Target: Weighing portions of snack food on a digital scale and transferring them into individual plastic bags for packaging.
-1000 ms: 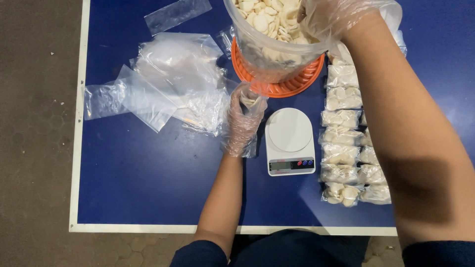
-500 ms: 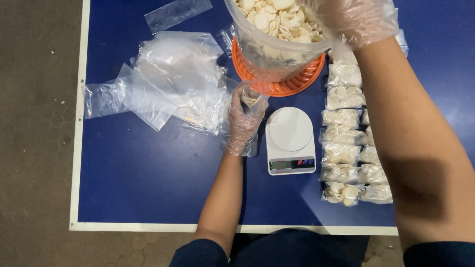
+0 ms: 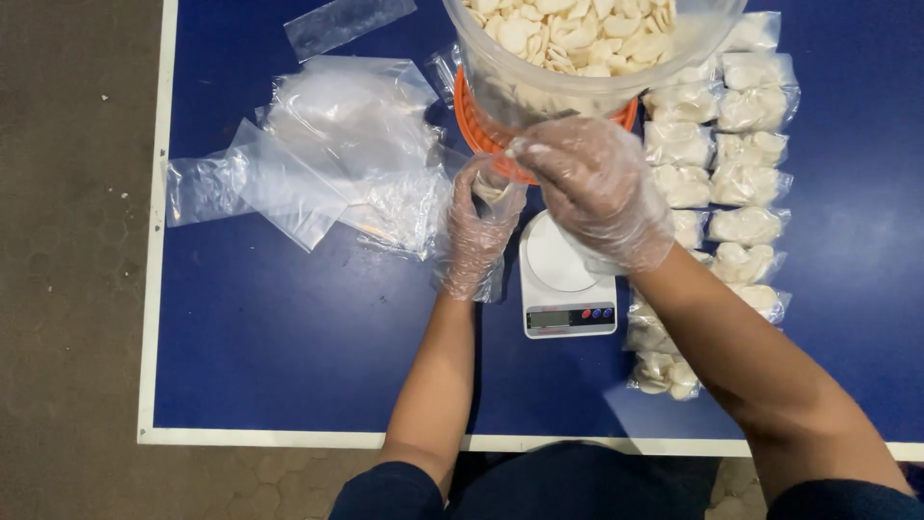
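At the centre of the frame a small clear bag (image 3: 486,188) was held upright in the left hand (image 3: 474,241), mouth upward. The right hand (image 3: 592,188), just to its right and nearly touching, was pinched around pale chips at its fingertips, pointed left toward the mouth. The scale (image 3: 566,279) sat below on the blue counter (image 3: 289,337).

The table (image 3: 289,337) is dark blue with a white edge, the scale (image 3: 568,289) white, the basket (image 3: 500,144) orange and ribbed, the chips (image 3: 568,29) pale, perhaps cream

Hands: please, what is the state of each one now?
Left hand: closed, holding a small clear bag.
Right hand: fingers pinched at the bag's mouth; contents cannot be told.
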